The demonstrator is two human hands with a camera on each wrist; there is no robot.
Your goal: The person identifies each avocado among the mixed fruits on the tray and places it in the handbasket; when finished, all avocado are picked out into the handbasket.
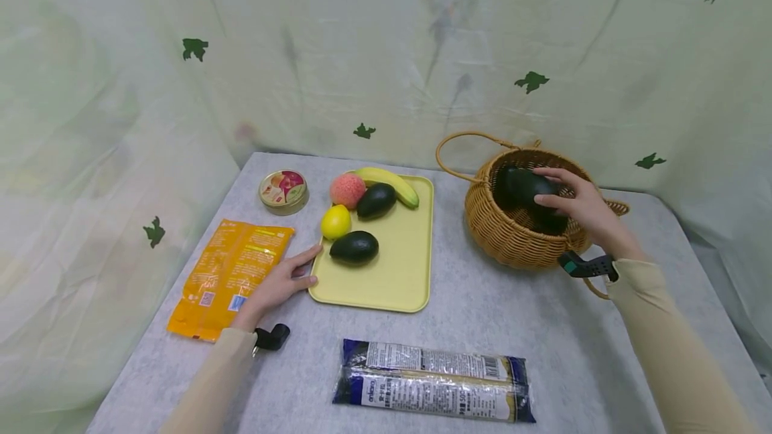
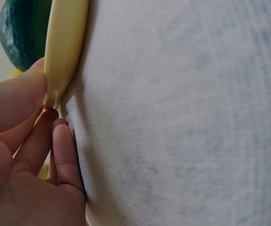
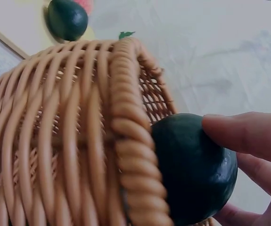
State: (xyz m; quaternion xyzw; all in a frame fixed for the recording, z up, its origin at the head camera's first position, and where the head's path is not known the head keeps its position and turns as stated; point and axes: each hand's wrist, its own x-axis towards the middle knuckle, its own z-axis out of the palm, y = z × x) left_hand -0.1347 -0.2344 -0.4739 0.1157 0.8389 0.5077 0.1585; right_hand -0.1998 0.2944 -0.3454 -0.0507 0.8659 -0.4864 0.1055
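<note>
In the head view my right hand [image 1: 575, 206] reaches into the mouth of a wicker basket [image 1: 500, 240]. Its thumb and fingers grip a dark green avocado [image 3: 192, 169], which pokes out past the braided rim in the right wrist view. Another dark shape lies beneath it in the basket, its kind unclear. My left hand [image 1: 280, 290] holds the left rim of a yellow tray [image 1: 398, 286], thumb and fingertips at its edge. On the tray lie two avocados [image 1: 354, 248], a lemon [image 1: 335, 222], a pink peach [image 1: 347, 190] and a banana [image 1: 389, 183].
An orange packet [image 1: 232, 276] lies left of the tray, with a round tin [image 1: 283, 191] behind it. Near the front edge is a long, clear-and-blue package [image 1: 431, 380]. The basket's handle [image 1: 452, 136] leans toward the tray. A patterned curtain [image 1: 386, 52] hangs behind the table.
</note>
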